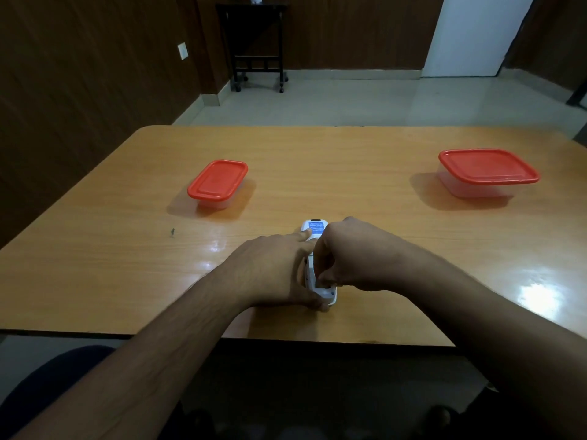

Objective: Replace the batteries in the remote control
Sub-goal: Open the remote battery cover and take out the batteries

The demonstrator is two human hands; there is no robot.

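Both hands' grip on white remote, blue label, print unreadable

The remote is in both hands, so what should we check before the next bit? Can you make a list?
1. Remote lies on the table, not lifted: ok.
2. Left hand steadies it, forefinger on the blue label: ok.
3. Right hand works at the near end with curled fingers: ok.
4. Battery cover off: cannot tell, the hands hide it.
5. New batteries ready: cannot tell, none in sight.
6. Small box and big box open: not ok, red lids are on.
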